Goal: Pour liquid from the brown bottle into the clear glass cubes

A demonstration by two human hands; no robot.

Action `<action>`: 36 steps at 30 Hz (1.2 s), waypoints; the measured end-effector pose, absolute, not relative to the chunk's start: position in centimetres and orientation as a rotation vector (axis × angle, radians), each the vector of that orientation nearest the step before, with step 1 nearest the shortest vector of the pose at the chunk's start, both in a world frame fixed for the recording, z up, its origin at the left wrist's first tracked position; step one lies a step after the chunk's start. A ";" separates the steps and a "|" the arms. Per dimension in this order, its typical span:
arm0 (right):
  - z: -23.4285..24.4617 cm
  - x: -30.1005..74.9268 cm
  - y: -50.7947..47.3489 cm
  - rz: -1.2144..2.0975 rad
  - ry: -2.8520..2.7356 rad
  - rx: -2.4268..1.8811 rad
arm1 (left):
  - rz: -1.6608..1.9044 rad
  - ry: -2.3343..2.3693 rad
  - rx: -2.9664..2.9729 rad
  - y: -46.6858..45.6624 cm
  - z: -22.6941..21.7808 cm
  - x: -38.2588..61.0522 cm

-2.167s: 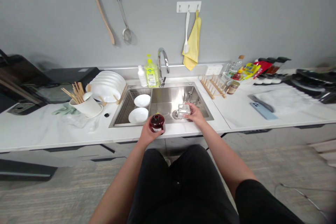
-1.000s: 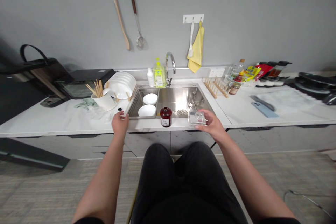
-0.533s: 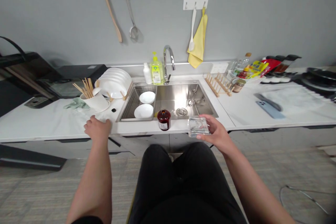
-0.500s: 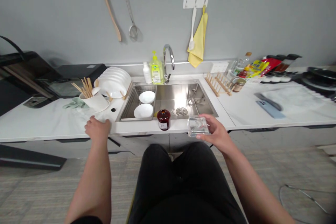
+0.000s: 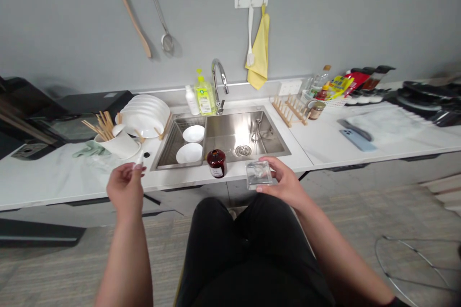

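Observation:
My left hand [image 5: 126,186] is raised over the counter's front edge, thumb and fingers pinched on a small white piece [image 5: 140,157] whose kind I cannot make out. Between the thumb and fingers of my right hand [image 5: 284,181] is a clear square box [image 5: 258,175], held in front of the sink's edge. Something small and pale shows through it. A dark amber bottle [image 5: 216,164] with a pale label and an open neck stands upright on the counter's front strip, between my hands and touching neither.
Behind the bottle is a steel sink [image 5: 230,129] with two white bowls [image 5: 189,153] in its left basin. A white holder [image 5: 122,145] of chopsticks and racked plates [image 5: 146,112] stand left. Right are a wooden rack [image 5: 292,110], a jar [image 5: 317,111] and a phone [image 5: 357,139].
My left hand has lifted off the counter and now pinches a small white piece. The clear box in my right hand has tilted slightly. The view has shifted to the right.

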State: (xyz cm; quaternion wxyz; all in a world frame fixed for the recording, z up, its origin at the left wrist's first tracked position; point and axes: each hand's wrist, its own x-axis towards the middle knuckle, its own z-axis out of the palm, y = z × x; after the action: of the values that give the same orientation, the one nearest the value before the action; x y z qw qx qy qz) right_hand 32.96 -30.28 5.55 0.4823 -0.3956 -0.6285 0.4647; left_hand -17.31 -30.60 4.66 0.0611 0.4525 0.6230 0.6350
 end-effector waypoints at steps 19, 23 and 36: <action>4.9 31.7 -37.3 1.029 -1.666 -0.950 | 0.780 1.397 2.431 -39.1 18.3 5.6; 5.1 31.4 -38.1 1.014 -1.707 -0.968 | 0.628 1.259 2.646 -38.5 18.3 8.2; 5.8 32.4 -39.5 1.000 -1.686 -0.952 | 0.775 0.826 2.402 -39.2 16.0 9.4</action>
State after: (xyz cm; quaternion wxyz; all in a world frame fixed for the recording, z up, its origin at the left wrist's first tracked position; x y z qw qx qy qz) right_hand 32.36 -39.54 5.82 0.4628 -0.3871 -0.6859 0.4067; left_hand 9.44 -39.22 15.98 0.2407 0.8779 0.3017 0.2834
